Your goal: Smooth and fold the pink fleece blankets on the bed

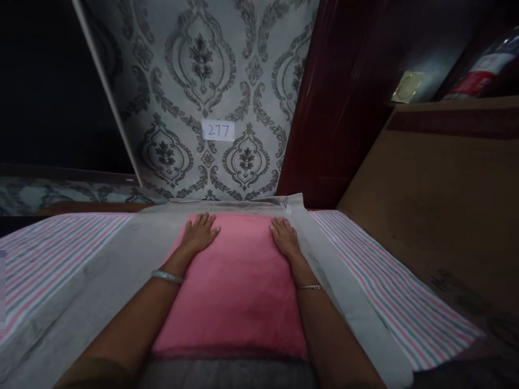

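A pink plush cloth (pixel 239 275), roughly rectangular, lies flat in front of me with its long sides running away from me. On its far left corner rests my left hand (pixel 199 232), palm down, fingers stretched and thumb spread inward. My right hand (pixel 285 235) lies the same way on the far right corner, fingers extended. Both hands touch the cloth and neither grips it. Beneath the cloth spreads a grey-white sheet (pixel 113 270), which shows on both sides and beyond the far edge.
Striped fabric (pixel 385 275) covers the surface at left and right. A large cardboard box (pixel 441 200) stands at the right, near a bottle with a red label (pixel 474 81). Patterned wallpaper (pixel 251 97) carries a paper label (pixel 218 130) reading 277. A dark screen (pixel 57 92) is at the left.
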`<state>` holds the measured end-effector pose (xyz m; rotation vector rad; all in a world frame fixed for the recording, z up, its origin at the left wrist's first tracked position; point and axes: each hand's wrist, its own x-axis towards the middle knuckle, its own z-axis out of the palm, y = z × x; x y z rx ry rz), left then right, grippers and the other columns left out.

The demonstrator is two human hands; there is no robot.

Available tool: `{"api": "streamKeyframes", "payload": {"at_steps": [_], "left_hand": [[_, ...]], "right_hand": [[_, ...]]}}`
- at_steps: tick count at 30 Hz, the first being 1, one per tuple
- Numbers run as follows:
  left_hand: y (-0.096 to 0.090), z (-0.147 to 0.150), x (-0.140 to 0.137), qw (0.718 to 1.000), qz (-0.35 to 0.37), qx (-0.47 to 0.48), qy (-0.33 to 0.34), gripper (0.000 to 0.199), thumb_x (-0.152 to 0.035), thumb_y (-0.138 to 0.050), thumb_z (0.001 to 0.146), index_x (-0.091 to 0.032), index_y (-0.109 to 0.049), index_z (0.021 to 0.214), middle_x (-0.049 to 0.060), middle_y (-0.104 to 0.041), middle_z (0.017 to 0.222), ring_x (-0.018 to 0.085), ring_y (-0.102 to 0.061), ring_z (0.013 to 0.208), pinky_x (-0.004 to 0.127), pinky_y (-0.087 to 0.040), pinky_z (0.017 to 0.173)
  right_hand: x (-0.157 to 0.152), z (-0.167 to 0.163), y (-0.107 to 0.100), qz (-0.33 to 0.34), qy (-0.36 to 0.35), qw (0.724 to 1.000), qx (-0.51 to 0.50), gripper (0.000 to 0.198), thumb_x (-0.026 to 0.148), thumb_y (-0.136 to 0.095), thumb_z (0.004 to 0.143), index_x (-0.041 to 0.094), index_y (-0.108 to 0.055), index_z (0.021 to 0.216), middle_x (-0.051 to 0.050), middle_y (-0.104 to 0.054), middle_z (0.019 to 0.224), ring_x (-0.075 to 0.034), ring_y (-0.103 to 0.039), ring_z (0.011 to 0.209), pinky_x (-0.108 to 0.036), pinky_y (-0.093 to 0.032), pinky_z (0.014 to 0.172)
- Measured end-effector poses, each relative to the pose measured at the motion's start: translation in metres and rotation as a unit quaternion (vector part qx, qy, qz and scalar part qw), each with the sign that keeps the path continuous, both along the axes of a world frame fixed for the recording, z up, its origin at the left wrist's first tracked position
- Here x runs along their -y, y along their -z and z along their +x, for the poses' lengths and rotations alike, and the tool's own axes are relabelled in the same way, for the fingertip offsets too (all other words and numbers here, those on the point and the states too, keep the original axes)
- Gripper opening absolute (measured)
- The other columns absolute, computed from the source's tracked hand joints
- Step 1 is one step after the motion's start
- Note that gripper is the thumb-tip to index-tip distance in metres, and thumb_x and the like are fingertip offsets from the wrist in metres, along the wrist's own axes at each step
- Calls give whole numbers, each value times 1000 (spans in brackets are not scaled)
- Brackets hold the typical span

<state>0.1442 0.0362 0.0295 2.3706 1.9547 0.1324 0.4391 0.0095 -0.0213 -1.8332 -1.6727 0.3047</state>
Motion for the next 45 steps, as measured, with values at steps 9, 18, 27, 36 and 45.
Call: {"api": "streamKeyframes", "payload": {"at_steps": [9,18,27,36,45], "left_hand": [[1,-7,-7,999,16,5,-34,72,-50,-20,98,-15,-31,160,15,-22,171,33,-18,157,64,-30,119],[-7,-5,-3,999,10,24,-20,73,-51,-16,100,-12,-29,160,18,-20,170,35,-16,157,66,-29,118],[-18,2,8,999,32,14,-5,68,-48,-21,101,-8,-37,153,23,-34,162,40,-27,151,71,-32,113],[-37,85,33,974,-15,-30,222,63,-40,-33,102,-8,-38,155,24,-24,167,36,-22,156,62,-21,124],[8,198,38,927,6,-27,375,66,-49,-31,103,-18,-29,162,17,-21,170,30,-16,159,61,-8,127]], "right_hand": [[10,2,-20,-39,51,998,-10,50,41,-34,106,29,-51,151,-3,-36,167,-28,-22,156,-59,-23,124],[24,27,-56,-97,24,995,10,55,41,-29,107,20,-44,156,-8,-36,167,-25,-24,157,-51,-24,126],[155,14,-18,65,-28,997,27,70,57,-37,103,13,-42,158,-15,-40,163,-27,-28,155,-48,-23,128],[214,-10,-4,11,15,994,108,74,53,-45,101,9,-34,160,-19,-29,167,-31,-19,158,-59,-17,126],[216,-13,2,-41,-3,992,121,76,48,-52,99,12,-30,162,-15,-27,168,-30,-17,159,-57,-22,125]]}}
